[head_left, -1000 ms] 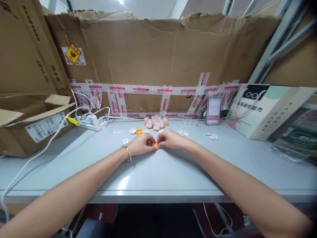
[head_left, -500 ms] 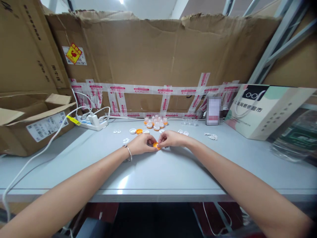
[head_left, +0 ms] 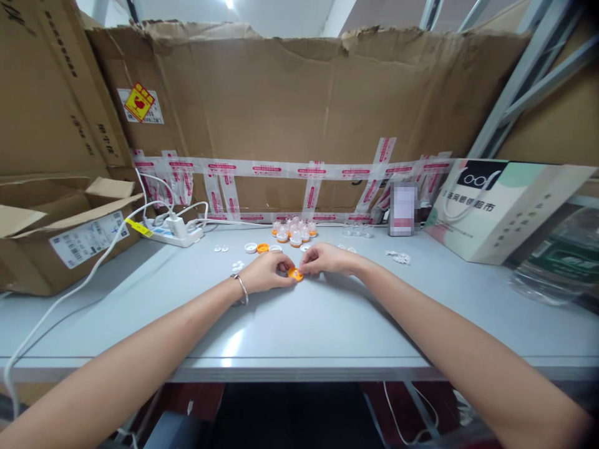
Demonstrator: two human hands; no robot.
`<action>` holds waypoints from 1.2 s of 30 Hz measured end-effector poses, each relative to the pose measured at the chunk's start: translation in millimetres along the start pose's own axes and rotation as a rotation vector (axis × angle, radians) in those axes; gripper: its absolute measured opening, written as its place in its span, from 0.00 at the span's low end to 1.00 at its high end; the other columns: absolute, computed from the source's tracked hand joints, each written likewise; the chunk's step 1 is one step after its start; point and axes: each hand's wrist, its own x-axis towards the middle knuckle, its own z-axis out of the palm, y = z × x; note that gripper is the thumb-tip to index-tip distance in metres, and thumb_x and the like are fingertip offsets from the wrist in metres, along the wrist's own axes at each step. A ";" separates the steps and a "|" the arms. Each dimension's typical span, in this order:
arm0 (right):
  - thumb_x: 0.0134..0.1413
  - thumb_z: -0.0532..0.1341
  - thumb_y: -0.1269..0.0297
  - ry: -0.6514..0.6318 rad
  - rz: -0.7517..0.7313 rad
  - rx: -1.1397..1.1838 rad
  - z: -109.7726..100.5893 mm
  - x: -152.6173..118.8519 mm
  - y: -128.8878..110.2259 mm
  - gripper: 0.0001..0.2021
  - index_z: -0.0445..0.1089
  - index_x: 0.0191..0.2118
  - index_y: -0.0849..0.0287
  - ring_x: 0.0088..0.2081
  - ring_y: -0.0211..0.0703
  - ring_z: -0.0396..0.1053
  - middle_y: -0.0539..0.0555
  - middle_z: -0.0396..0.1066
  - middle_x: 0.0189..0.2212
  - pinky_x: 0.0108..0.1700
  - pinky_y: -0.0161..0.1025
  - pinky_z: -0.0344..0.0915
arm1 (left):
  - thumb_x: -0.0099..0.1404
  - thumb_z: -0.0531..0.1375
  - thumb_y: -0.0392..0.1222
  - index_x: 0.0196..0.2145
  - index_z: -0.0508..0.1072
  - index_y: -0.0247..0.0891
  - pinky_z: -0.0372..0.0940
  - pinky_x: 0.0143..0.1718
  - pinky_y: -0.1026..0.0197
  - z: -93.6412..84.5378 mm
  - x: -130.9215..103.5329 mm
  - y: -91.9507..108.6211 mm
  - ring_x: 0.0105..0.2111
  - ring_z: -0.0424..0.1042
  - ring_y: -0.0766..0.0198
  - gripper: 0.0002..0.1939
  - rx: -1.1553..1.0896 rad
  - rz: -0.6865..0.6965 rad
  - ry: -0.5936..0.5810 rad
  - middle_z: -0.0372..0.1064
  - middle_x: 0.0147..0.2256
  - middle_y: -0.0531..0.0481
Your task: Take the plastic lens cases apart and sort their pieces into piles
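Observation:
A small round orange cap (head_left: 296,274) lies low over the table between my two hands, with something pale or clear in its middle. My left hand (head_left: 267,272) holds its left edge between thumb and fingers. The closed fingertips of my right hand (head_left: 322,259) pinch at its right edge. Just behind my hands, another orange cap (head_left: 262,248) lies beside a white cap (head_left: 251,247); further white rings sit partly hidden near my fingers. Farther back stands a cluster of clear domed pieces on orange bases (head_left: 294,232).
Small white parts (head_left: 238,266) lie by my left wrist, and a white pile (head_left: 399,257) lies to the right. Clear pieces (head_left: 358,230) and a phone (head_left: 403,209) stand behind. A power strip (head_left: 175,232), open carton (head_left: 70,231), paper bag (head_left: 486,212) and large bottle (head_left: 561,252) flank the table.
My right fingertips have drawn slightly right and up, uncovering more of the orange cap. My left hand stays almost where it was.

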 end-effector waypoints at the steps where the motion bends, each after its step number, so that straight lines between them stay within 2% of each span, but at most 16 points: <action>1: 0.32 0.67 0.57 0.035 -0.012 0.036 -1.5 -0.1 -0.2 0.14 0.71 0.24 0.64 0.24 0.31 0.60 0.48 0.65 0.19 0.28 0.32 0.57 | 0.51 0.60 0.50 0.35 0.73 0.36 0.61 0.31 0.66 -0.8 -0.3 0.5 0.31 0.67 0.65 0.17 0.000 0.007 0.027 0.69 0.32 0.48; 5: 0.34 0.68 0.59 0.117 -0.061 0.245 -4.0 -0.4 -1.4 0.14 0.71 0.26 0.65 0.25 0.31 0.61 0.48 0.66 0.21 0.31 0.32 0.59 | 0.54 0.60 0.49 0.41 0.70 0.38 0.61 0.33 0.65 -5.1 -0.9 4.0 0.34 0.68 0.65 0.19 -0.044 0.056 0.171 0.70 0.37 0.48; 8: 0.35 0.68 0.59 0.111 -0.052 0.351 1.4 -0.3 -4.3 0.13 0.70 0.26 0.65 0.25 0.30 0.61 0.48 0.65 0.21 0.31 0.32 0.60 | 0.56 0.59 0.46 0.44 0.68 0.38 0.61 0.34 0.65 -6.6 -0.4 6.0 0.34 0.69 0.66 0.18 -0.108 0.081 0.248 0.71 0.35 0.49; 17: 0.36 0.68 0.62 0.082 -0.055 0.535 12.3 1.0 -8.3 0.11 0.72 0.26 0.63 0.29 0.31 0.63 0.50 0.68 0.24 0.36 0.32 0.62 | 0.59 0.56 0.44 0.36 0.72 0.35 0.63 0.32 0.65 -6.6 0.1 8.6 0.31 0.70 0.66 0.11 -0.188 0.043 0.287 0.73 0.33 0.48; 20: 0.36 0.68 0.60 0.133 -0.064 0.509 10.2 2.9 -7.2 0.12 0.72 0.27 0.62 0.28 0.31 0.63 0.50 0.67 0.24 0.35 0.32 0.62 | 0.57 0.58 0.45 0.33 0.72 0.34 0.64 0.31 0.64 -20.1 3.2 5.3 0.29 0.70 0.66 0.12 -0.165 -0.008 0.325 0.73 0.31 0.47; 24: 0.37 0.67 0.57 0.227 -0.083 0.357 3.0 9.5 1.1 0.14 0.71 0.30 0.62 0.27 0.33 0.63 0.52 0.68 0.25 0.32 0.32 0.60 | 0.52 0.60 0.46 0.32 0.69 0.32 0.65 0.32 0.64 -56.9 3.6 -14.9 0.30 0.71 0.65 0.14 -0.191 -0.129 0.421 0.72 0.31 0.46; 27: 0.39 0.65 0.55 0.234 -0.082 0.189 -2.9 10.3 7.0 0.16 0.70 0.32 0.63 0.29 0.35 0.63 0.54 0.68 0.28 0.32 0.34 0.60 | 0.48 0.61 0.47 0.30 0.69 0.33 0.63 0.26 0.66 -86.0 -2.8 -38.6 0.28 0.71 0.64 0.15 -0.129 -0.333 0.256 0.72 0.27 0.47; 30: 0.39 0.65 0.53 0.126 -0.084 -0.061 -6.1 4.3 8.0 0.22 0.68 0.40 0.61 0.32 0.37 0.63 0.54 0.67 0.34 0.35 0.35 0.60 | 0.45 0.61 0.46 0.29 0.71 0.35 0.62 0.26 0.67 -105.2 -11.8 -62.3 0.27 0.70 0.64 0.14 -0.046 -0.439 -0.039 0.72 0.26 0.50; 33: 0.34 0.66 0.51 -0.009 -0.085 -0.279 -5.4 -1.3 7.6 0.33 0.63 0.49 0.57 0.35 0.38 0.62 0.53 0.64 0.38 0.37 0.36 0.59 | 0.43 0.61 0.44 0.28 0.73 0.37 0.61 0.30 0.68 -112.4 -18.7 -79.3 0.28 0.69 0.65 0.12 0.003 -0.459 -0.317 0.72 0.25 0.52; 36: 0.32 0.67 0.51 -0.078 -0.108 -0.351 -1.8 -1.7 8.9 0.37 0.58 0.52 0.55 0.35 0.37 0.60 0.52 0.62 0.38 0.36 0.35 0.59 | 0.42 0.61 0.45 0.27 0.74 0.37 0.60 0.30 0.69 -111.7 -21.2 -85.4 0.29 0.68 0.64 0.13 0.033 -0.458 -0.427 0.72 0.26 0.52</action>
